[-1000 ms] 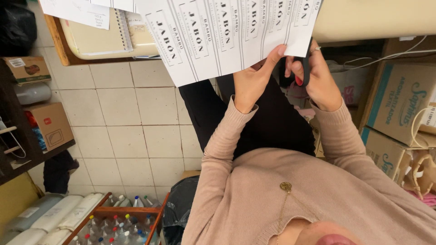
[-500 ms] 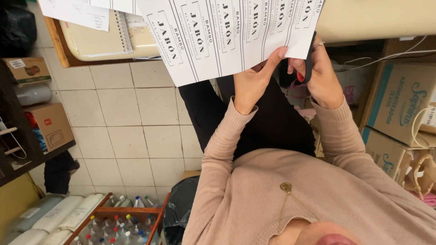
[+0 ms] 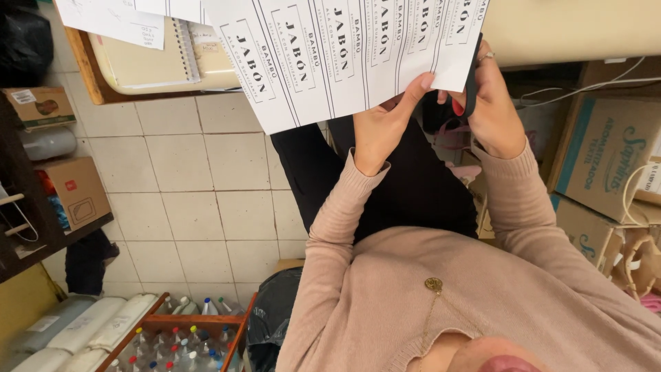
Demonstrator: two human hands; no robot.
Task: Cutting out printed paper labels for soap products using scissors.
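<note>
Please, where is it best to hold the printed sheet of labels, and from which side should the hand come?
Hold the printed sheet at its near edge, beside the cut, coming from below, probably as the left hand does. The sheet hangs unsupported there, and the right hand works black scissors at that edge.

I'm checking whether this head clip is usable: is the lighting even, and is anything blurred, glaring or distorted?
Head view: soft, even indoor light, no harsh glare; the printed sheet is bright but sharp, as are the left hand and right hand; wide-angle lens bends the floor tiles; the chin at the bottom edge is out of focus.
</note>
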